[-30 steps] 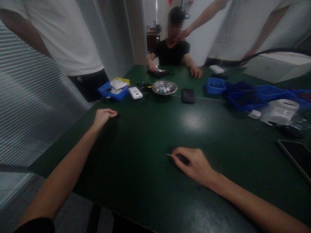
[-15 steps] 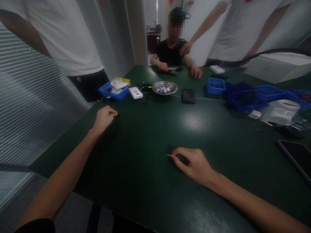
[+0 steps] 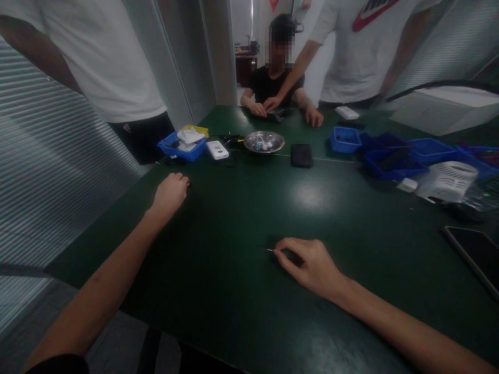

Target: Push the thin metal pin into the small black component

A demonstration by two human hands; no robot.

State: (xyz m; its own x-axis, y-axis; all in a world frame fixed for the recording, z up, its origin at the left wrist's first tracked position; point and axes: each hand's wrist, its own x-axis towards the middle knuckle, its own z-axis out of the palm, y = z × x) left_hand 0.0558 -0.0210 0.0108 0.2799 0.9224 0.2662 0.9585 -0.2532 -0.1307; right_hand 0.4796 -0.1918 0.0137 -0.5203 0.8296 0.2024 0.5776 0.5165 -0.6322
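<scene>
My right hand [image 3: 310,262] rests low over the green table [image 3: 230,218], thumb and forefinger pinched together. A small, thin, silvery pin-like piece [image 3: 270,250] sticks out to the left of those fingertips; its exact kind is too small to tell. Farther off on the left, my left hand [image 3: 170,193] lies on the table with its fingers curled in and the back of the hand up. Whatever it may hold is hidden beneath the fingers. Nearest to it are a blue basket [image 3: 166,149] of small items and a white power bank-like device [image 3: 217,150].
A metal dish [image 3: 249,147] with small parts and a black square object [image 3: 301,155] lie mid-table. Blue baskets [image 3: 345,139], a white vented part [image 3: 448,179] and a phone [image 3: 473,254] are at right. A seated person [image 3: 275,85] and two standing people are around the table.
My left hand has rolled over so its back now faces up and its fingertips are hidden. My right hand stays put. The standing person opposite has moved a hand from the seated person's arm to their hands.
</scene>
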